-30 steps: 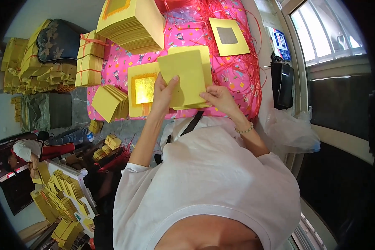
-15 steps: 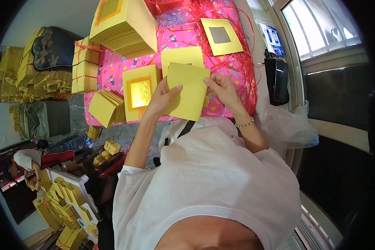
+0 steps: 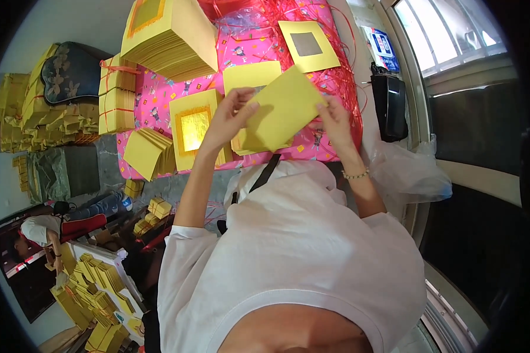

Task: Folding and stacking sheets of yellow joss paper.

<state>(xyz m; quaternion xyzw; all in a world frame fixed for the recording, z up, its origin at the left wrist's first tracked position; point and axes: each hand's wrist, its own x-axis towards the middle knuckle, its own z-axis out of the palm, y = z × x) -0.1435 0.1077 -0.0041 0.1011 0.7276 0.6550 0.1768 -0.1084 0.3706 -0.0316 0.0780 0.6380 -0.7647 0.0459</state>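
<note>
A plain yellow paper sheet (image 3: 287, 105) is raised at a slant above the pink patterned cloth (image 3: 153, 97). My left hand (image 3: 234, 116) grips its left side, thumb on top and fingers partly curled behind. At its right corner, my right hand (image 3: 337, 122) pinches the edge. Beneath the sheet lies a stack of yellow paper (image 3: 241, 144), mostly covered. Just beyond is another yellow sheet (image 3: 250, 72), partly hidden. Left of my left hand sits a yellow stack with a shiny gold square (image 3: 195, 130) bordered in orange. A yellow sheet with a grey square (image 3: 307, 45) lies at the far right.
A tall yellow paper stack (image 3: 174, 44) and tied bundles (image 3: 116, 94) stand at the left. Red plastic strings (image 3: 335, 82) spread along the right side. A black case (image 3: 388, 109) and plastic bag (image 3: 409, 176) lie near the window. Another person (image 3: 41, 230) works at lower left.
The sheet has turned clockwise from nearly upright to slanting up to the right. My right hand has shifted right and slightly nearer; the stack beneath shows more.
</note>
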